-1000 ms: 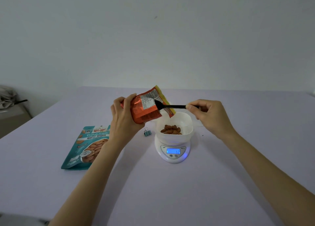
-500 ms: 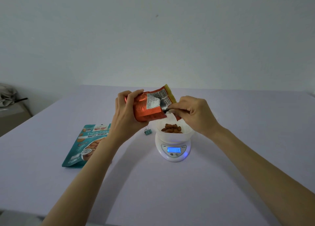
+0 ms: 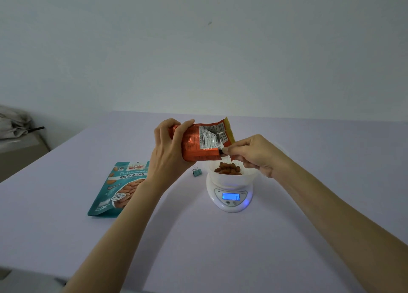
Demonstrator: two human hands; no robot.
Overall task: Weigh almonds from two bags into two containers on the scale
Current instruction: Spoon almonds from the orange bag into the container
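Note:
My left hand (image 3: 169, 148) grips an orange almond bag (image 3: 198, 144), held on its side above the table with its mouth toward the right. My right hand (image 3: 254, 154) pinches a black spoon (image 3: 221, 151) whose bowl is pushed into the bag's mouth; only a short bit of the handle shows. Just below stands a white container (image 3: 249, 176) with several almonds (image 3: 228, 168) in it, on a white scale (image 3: 229, 198) with a lit blue display. A teal roasted-almond bag (image 3: 120, 187) lies flat to the left.
A small teal binder clip (image 3: 197, 172) lies between the teal bag and the scale. The pale table (image 3: 220, 248) reaches to a wall at the back. A grey surface with cloth (image 3: 13, 124) stands off the table's left side.
My right hand moved left and pushed the spoon into the orange bag, which my left hand has tipped closer to level. The scale reading went up.

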